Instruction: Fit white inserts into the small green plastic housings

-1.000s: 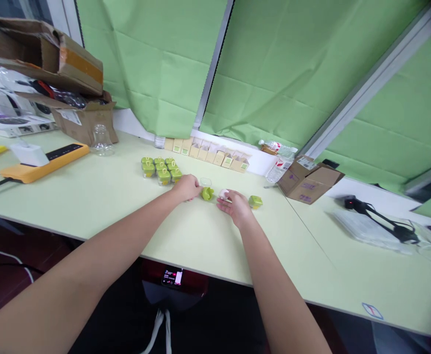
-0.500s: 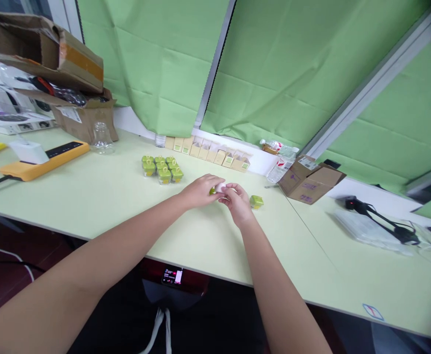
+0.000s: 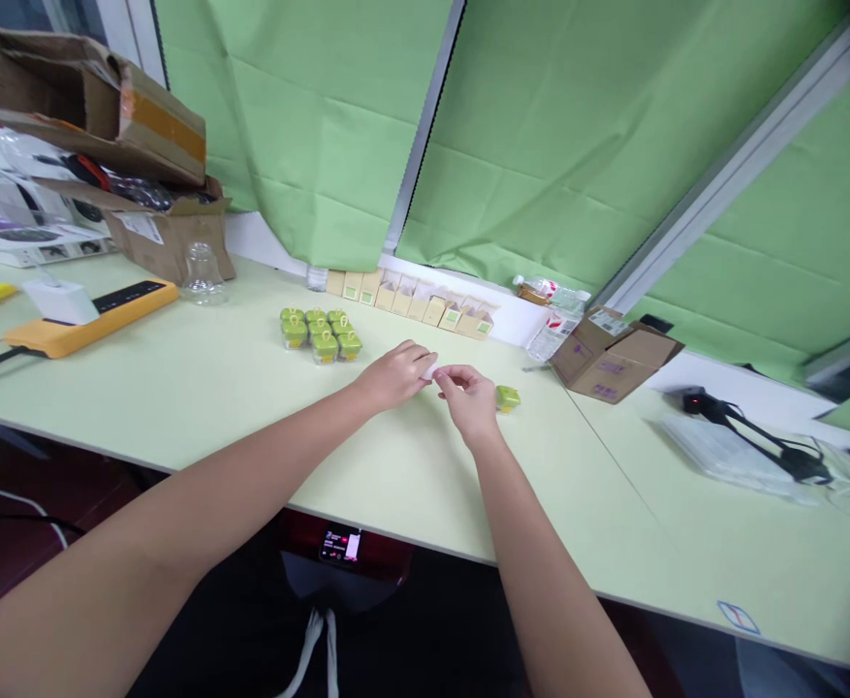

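Note:
Above the middle of the table, my left hand (image 3: 397, 376) is closed around a small white object (image 3: 430, 371), mostly hidden by the fingers. My right hand (image 3: 469, 397) pinches the near edge of that same object between thumb and forefinger. Its exact kind is too small to make out. Just right of my right hand, a small clear box with a green lid (image 3: 508, 398) stands on the table. Left of my hands sits a cluster of several like green-lidded boxes (image 3: 325, 347).
Along the wall stands a row of small tan cartons (image 3: 411, 299). A cardboard box (image 3: 606, 361) and plastic bottles (image 3: 551, 334) are at the back right. An orange power strip (image 3: 134, 302) and a clear plastic cup (image 3: 202, 275) lie left. A black cable device (image 3: 751, 436) rests far right.
Both hands have shifted very slightly, and the white object has moved a little left and is more covered. A green bit beside it in my left hand is now hidden.

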A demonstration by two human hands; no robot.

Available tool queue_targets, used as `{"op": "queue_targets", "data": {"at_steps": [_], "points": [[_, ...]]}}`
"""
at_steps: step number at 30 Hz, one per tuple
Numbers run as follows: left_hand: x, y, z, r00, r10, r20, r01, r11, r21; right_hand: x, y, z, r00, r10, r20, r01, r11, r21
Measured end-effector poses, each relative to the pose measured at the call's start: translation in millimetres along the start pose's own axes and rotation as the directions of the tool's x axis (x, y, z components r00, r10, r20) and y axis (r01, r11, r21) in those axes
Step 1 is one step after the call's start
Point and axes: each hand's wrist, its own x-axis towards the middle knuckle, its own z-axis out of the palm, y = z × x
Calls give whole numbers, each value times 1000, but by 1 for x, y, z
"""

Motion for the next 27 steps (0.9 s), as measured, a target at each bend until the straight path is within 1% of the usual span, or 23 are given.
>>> {"op": "queue_targets", "data": {"at_steps": [4, 6, 8, 13, 15, 17, 19, 23, 27], "points": [[0, -1, 3, 999, 10, -49, -12, 999, -42, -3, -4, 1, 996, -91, 8, 91, 988, -122], [-1, -2, 5, 997, 12, -73, -18, 997, -77, -5, -5, 1, 992, -124, 11, 125, 980, -156], [-1, -3, 7, 996, -2, -90, -8, 993, -114, -5, -5, 1, 991, -137, 10, 137, 978, -160], [-4, -12, 7, 991, -72, -116, 53, 986, -157, -3, -6, -1, 995, -96, -26, 90, 982, -164], [-4, -15, 6, 988, -94, -122, 73, 984, -160, -4, -10, -2, 992, -125, -34, 117, 978, -173], [-4, -15, 5, 988, -95, -120, 75, 984, -162, -7, -14, -2, 983, -181, -25, 173, 967, -185], [-3, -13, 5, 991, -72, -116, 53, 986, -161, -9, -18, -1, 974, -224, -10, 218, 957, -193], [0, -8, 2, 994, 7, -113, -20, 994, -111, -10, -18, -1, 971, -241, -4, 235, 951, -200], [0, -4, -3, 995, 101, -11, -102, 995, -20, -8, -12, -3, 971, -237, 26, 237, 946, -219]]}}
